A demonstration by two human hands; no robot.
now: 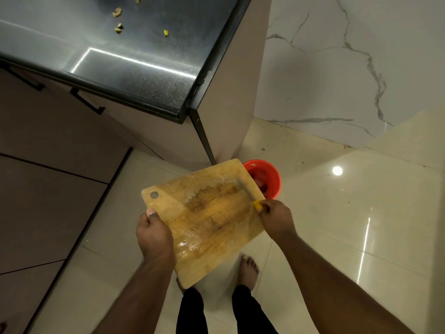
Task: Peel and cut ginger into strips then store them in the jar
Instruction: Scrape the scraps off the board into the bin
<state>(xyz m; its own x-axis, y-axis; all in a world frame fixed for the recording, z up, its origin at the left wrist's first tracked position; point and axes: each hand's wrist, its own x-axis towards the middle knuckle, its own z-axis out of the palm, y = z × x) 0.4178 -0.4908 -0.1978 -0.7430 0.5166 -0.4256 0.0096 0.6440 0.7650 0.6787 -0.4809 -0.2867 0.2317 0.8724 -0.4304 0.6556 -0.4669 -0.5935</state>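
Above the pale tiled floor, beside the corner of the kitchen counter, a person holds a wooden cutting board tilted over a red bucket that stands on the floor against the cabinet. On the near left edge of the board the left hand grips, with the thumb on top. At the right edge the right hand is closed round a yellow handle; its blade is blurred and lies across the far end of the board, near the bucket. On the wet, stained wood a line of pale scraps remains. Far away on the dark counter lie a few small ginger pieces, well apart from the board.
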